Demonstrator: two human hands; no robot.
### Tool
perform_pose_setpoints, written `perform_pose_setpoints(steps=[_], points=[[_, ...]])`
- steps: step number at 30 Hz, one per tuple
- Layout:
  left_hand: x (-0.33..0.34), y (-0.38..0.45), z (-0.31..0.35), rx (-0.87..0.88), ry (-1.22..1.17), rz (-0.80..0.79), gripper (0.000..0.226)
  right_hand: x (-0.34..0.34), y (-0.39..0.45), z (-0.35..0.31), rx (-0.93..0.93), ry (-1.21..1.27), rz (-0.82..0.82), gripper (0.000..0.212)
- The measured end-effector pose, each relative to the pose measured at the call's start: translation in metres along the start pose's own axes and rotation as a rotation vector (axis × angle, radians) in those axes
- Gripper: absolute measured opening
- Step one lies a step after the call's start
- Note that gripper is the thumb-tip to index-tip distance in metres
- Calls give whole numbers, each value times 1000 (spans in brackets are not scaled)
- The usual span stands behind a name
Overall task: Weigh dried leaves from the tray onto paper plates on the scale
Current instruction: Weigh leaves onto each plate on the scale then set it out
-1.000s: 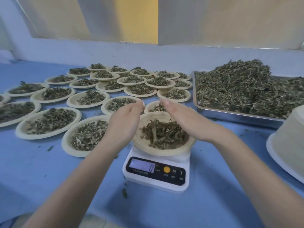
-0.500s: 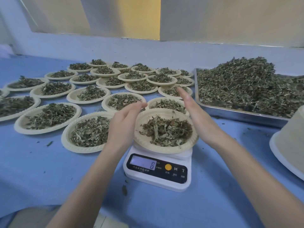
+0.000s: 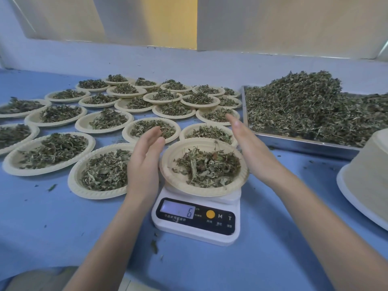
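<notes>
One paper plate of dried leaves sits on one white scale on the blue bench. The left hand and right hand flank it, fingers straight, holding nothing. Roughly two dozen filled plates lie behind; some overlap. One metal tray, heaped, is cut off right.

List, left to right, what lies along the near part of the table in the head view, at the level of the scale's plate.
Filled paper plate → left hand → plate on the scale → right hand → stack of empty plates.
</notes>
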State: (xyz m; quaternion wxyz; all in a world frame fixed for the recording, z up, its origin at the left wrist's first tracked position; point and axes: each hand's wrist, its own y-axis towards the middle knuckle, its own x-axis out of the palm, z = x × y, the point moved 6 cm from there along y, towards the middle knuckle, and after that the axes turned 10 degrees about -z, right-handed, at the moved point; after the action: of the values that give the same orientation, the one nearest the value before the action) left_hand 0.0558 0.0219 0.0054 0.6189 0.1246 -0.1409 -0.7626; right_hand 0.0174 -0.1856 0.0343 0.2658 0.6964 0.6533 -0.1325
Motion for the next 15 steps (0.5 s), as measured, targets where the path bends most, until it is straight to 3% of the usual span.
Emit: perform_pose_setpoints(steps=[3,6,10,15], points=[[5,13,8,1,139,-107,28,-36,17,16,99,-163,179,52],[22,38,20,-40,253,-270,34,-68,48,42,289,-404,221,40],[54,75,29,-65,355,-436,32,-93,97,82,510,-640,80,42],[85,106,21,-100,390,-601,28,-109,147,127,599,-719,-91,58]])
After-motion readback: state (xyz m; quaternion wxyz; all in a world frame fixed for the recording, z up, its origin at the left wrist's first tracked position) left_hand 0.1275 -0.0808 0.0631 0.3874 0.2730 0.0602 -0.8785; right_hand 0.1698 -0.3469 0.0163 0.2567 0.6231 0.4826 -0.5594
